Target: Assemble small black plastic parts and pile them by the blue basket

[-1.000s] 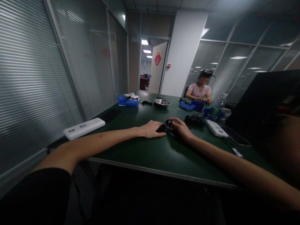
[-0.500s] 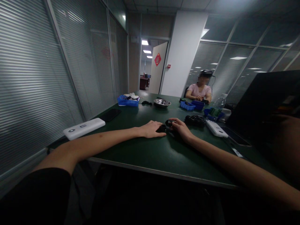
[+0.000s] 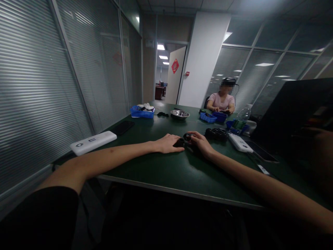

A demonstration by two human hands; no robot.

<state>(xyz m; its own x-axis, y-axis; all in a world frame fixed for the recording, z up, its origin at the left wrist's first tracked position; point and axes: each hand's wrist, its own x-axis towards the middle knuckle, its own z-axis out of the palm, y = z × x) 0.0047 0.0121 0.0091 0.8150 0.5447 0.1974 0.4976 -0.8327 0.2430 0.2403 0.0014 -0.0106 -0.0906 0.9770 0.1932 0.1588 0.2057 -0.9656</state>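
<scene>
My left hand rests on the green table with its fingers curled over a small black part. Right beside it, my right hand pinches a small black ring-shaped part between its fingertips. The two parts touch or nearly touch between the hands. A cluster of similar black parts lies just beyond my right hand.
A white power bank and a dark phone lie at the left. Another white device lies at the right. Farther back stand blue bins, a steel bowl and a bottle. A person in pink works at the far end.
Nothing has visibly changed apart from slight finger movement of my right hand on the black part.
</scene>
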